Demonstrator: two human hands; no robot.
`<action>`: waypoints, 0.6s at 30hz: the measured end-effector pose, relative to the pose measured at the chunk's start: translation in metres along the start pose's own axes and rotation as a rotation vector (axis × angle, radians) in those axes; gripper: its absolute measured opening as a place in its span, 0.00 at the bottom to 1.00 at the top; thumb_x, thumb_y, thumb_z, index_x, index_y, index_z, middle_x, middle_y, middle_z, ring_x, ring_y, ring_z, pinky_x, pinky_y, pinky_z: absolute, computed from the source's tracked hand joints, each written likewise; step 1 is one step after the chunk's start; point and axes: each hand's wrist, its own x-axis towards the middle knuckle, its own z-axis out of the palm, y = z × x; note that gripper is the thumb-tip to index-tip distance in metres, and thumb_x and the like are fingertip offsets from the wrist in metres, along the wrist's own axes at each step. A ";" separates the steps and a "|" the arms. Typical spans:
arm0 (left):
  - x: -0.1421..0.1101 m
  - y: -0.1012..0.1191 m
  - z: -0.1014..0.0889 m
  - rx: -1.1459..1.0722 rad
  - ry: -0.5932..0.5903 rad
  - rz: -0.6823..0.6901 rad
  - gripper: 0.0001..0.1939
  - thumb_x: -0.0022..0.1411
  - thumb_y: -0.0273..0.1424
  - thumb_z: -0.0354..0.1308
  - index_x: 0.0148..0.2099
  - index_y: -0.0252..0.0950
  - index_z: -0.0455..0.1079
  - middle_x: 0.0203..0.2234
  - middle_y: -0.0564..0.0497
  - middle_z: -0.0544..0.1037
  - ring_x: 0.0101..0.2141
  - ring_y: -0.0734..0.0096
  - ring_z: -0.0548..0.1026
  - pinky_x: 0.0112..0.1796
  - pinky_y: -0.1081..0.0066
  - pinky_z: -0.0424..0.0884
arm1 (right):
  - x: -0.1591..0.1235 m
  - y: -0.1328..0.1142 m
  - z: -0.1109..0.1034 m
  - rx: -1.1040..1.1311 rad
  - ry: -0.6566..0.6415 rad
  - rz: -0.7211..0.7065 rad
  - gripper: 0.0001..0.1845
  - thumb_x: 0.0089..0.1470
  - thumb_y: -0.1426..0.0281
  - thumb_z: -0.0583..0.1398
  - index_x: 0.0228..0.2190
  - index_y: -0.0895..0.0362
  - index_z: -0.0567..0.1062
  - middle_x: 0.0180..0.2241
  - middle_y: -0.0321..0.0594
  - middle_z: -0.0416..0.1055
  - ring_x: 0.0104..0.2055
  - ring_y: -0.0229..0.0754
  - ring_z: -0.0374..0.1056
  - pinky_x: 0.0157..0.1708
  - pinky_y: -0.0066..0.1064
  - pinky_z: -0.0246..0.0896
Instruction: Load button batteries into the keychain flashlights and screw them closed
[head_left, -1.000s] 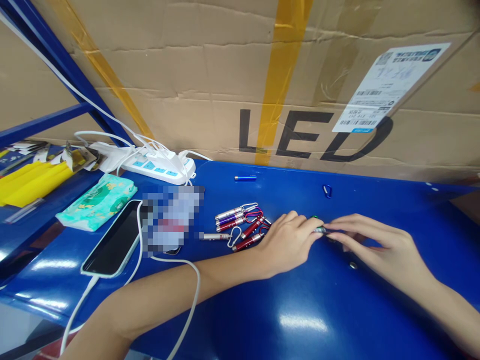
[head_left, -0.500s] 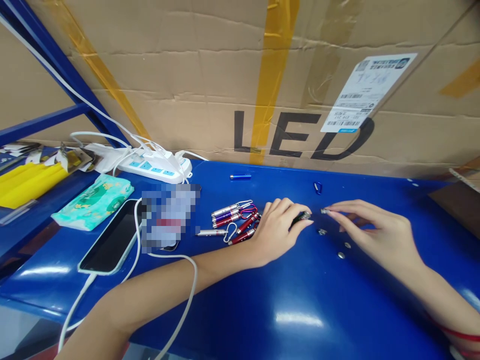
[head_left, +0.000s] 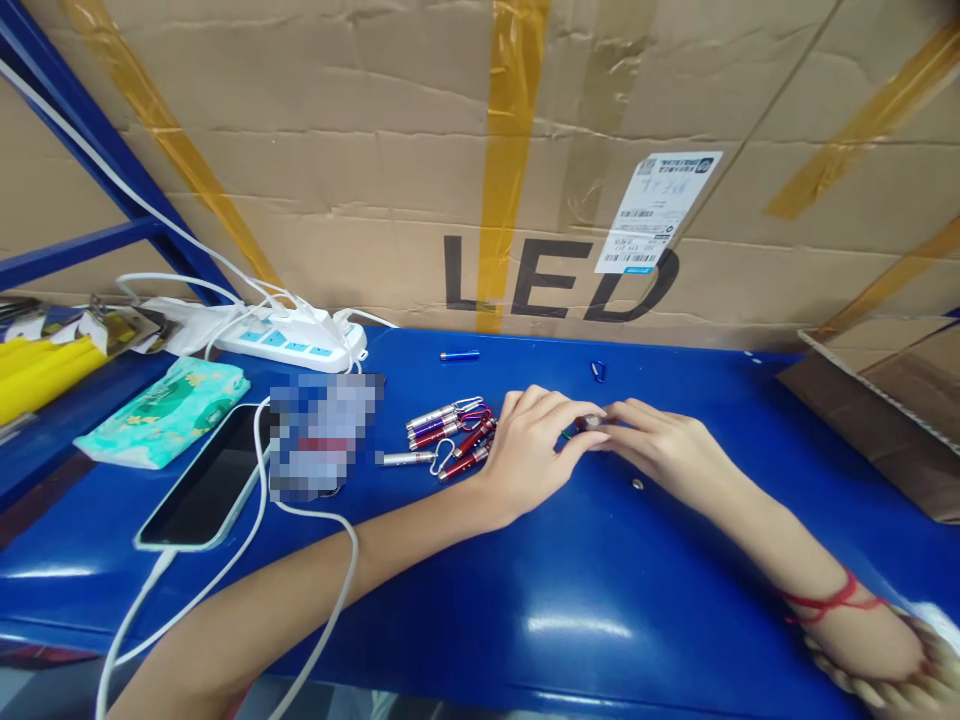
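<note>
My left hand (head_left: 529,450) is closed in a pinch on a small dark part (head_left: 591,423) with a bit of green showing below it. The fingertips of my right hand (head_left: 660,440) are pressed together at the right end of that part; what they hold is hidden. One small silver button cell (head_left: 637,484) lies below my right hand. Just left of my left hand is a cluster of keychain penlights (head_left: 435,425) in red, purple and silver with carabiner clips. Farther back lie a blue tube (head_left: 460,356) and a blue carabiner (head_left: 598,371).
A white power strip (head_left: 300,345), a green tissue pack (head_left: 165,410) and a phone (head_left: 206,480) with a white charging cable (head_left: 349,560) are on the left. Behind the blue table (head_left: 570,580) stands a big cardboard box (head_left: 337,150). Another box (head_left: 885,400) is at right.
My right hand has moved left until its fingertips meet the part in my left hand. The small silver piece it held is now hidden. The view has shifted right.
</note>
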 end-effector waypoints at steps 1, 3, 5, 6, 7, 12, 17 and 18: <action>0.001 0.004 -0.002 -0.001 -0.005 -0.021 0.07 0.60 0.28 0.65 0.40 0.39 0.70 0.32 0.57 0.75 0.36 0.69 0.68 0.39 0.66 0.58 | 0.001 -0.002 -0.001 0.084 0.026 0.039 0.14 0.62 0.65 0.51 0.36 0.57 0.74 0.33 0.44 0.75 0.32 0.40 0.71 0.26 0.27 0.64; 0.002 0.013 -0.007 -0.020 -0.010 -0.066 0.07 0.59 0.29 0.66 0.38 0.39 0.71 0.30 0.58 0.74 0.35 0.69 0.68 0.38 0.66 0.58 | 0.005 -0.010 -0.004 0.296 0.062 0.126 0.13 0.59 0.61 0.54 0.36 0.57 0.73 0.32 0.43 0.75 0.31 0.39 0.71 0.27 0.25 0.66; 0.001 0.022 -0.012 -0.048 -0.009 -0.108 0.07 0.58 0.30 0.66 0.37 0.40 0.71 0.28 0.58 0.73 0.35 0.68 0.67 0.38 0.66 0.58 | 0.008 -0.022 -0.007 0.471 0.071 0.192 0.12 0.57 0.61 0.57 0.33 0.57 0.73 0.29 0.40 0.75 0.27 0.38 0.71 0.25 0.24 0.67; -0.001 0.026 -0.014 -0.060 -0.009 -0.125 0.06 0.58 0.30 0.66 0.37 0.40 0.71 0.28 0.58 0.73 0.34 0.68 0.67 0.38 0.66 0.59 | 0.009 -0.027 -0.008 0.525 0.072 0.219 0.10 0.57 0.62 0.58 0.32 0.57 0.73 0.28 0.40 0.75 0.26 0.37 0.71 0.25 0.24 0.67; -0.002 0.030 -0.016 -0.069 -0.007 -0.142 0.06 0.59 0.30 0.66 0.37 0.41 0.71 0.28 0.58 0.73 0.34 0.68 0.67 0.38 0.65 0.59 | 0.010 -0.033 -0.009 0.569 0.071 0.246 0.09 0.57 0.64 0.58 0.31 0.57 0.73 0.28 0.39 0.76 0.25 0.37 0.71 0.24 0.24 0.67; -0.022 0.058 -0.031 -0.127 0.007 -0.290 0.20 0.60 0.29 0.64 0.53 0.44 0.64 0.43 0.53 0.69 0.46 0.64 0.66 0.49 0.63 0.60 | 0.011 -0.049 -0.008 0.679 0.023 0.284 0.06 0.56 0.69 0.58 0.33 0.56 0.75 0.32 0.40 0.78 0.28 0.37 0.73 0.26 0.24 0.69; -0.067 0.090 -0.075 -0.330 -0.279 -0.279 0.18 0.65 0.34 0.58 0.56 0.46 0.62 0.46 0.51 0.68 0.47 0.65 0.68 0.48 0.66 0.66 | 0.009 -0.051 -0.002 0.688 -0.010 0.340 0.06 0.54 0.67 0.60 0.32 0.56 0.75 0.30 0.39 0.79 0.26 0.36 0.73 0.24 0.24 0.69; -0.078 0.093 -0.085 -0.357 -0.411 -0.225 0.15 0.66 0.35 0.56 0.54 0.47 0.64 0.44 0.51 0.70 0.44 0.68 0.69 0.45 0.70 0.69 | 0.009 -0.050 -0.001 0.699 -0.020 0.365 0.06 0.54 0.66 0.60 0.32 0.56 0.75 0.30 0.39 0.79 0.26 0.36 0.73 0.24 0.24 0.69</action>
